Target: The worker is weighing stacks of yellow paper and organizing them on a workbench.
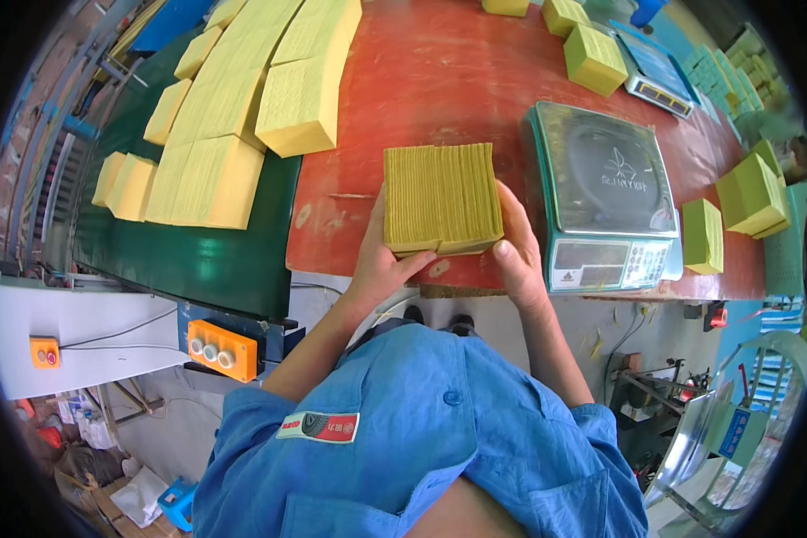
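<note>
A thick block of stacked yellow paper sheets [441, 195] is held between both my hands over the near edge of the red table. My left hand [386, 247] grips its left side, the thumb along the lower front edge. On its right side my right hand [519, 248] is closed, with the thumb near the lower right corner. The sheets' edges show as fine lines across the top. To the right of the block stands a digital weighing scale [605, 179] under a clear cover, with nothing on its plate.
Many yellow paper blocks [300, 103] lie in rows at the left, most on a green belt [242, 260]. A second scale [655, 67] and more paper blocks [594, 60] stand far right. An orange push-button box [221, 350] hangs below the belt. The red table [439, 72] spans the middle.
</note>
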`<move>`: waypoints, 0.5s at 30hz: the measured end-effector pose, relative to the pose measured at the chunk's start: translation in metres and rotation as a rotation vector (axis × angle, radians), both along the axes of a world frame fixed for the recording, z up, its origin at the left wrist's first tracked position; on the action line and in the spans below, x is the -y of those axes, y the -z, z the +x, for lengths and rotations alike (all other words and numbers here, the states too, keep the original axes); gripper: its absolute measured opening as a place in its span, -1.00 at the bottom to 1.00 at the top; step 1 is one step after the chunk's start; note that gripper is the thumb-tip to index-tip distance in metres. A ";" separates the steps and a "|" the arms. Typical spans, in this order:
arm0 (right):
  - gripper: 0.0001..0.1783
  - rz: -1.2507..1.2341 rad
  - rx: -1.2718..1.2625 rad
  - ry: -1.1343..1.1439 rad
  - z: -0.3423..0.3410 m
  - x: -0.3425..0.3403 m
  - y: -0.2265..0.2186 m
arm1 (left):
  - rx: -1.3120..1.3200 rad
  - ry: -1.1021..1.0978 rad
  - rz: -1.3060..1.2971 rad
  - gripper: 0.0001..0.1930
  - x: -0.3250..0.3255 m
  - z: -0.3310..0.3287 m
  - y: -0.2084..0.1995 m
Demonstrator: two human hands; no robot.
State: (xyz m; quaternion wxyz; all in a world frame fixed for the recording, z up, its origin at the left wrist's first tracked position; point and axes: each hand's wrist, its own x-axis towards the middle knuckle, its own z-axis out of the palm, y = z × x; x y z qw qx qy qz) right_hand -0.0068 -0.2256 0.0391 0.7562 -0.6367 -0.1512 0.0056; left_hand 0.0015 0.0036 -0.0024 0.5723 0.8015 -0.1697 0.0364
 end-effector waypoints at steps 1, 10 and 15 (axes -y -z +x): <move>0.00 -0.023 -0.068 -0.068 -0.001 0.008 0.001 | -0.019 -0.035 -0.132 0.03 0.006 -0.001 0.005; -0.41 0.106 -0.307 0.182 0.005 -0.007 0.048 | -0.081 -0.016 -0.180 -0.03 0.026 0.000 0.022; -0.44 -0.028 -0.159 0.169 -0.006 -0.006 0.000 | -0.066 -0.098 -0.098 -0.30 0.032 -0.006 -0.038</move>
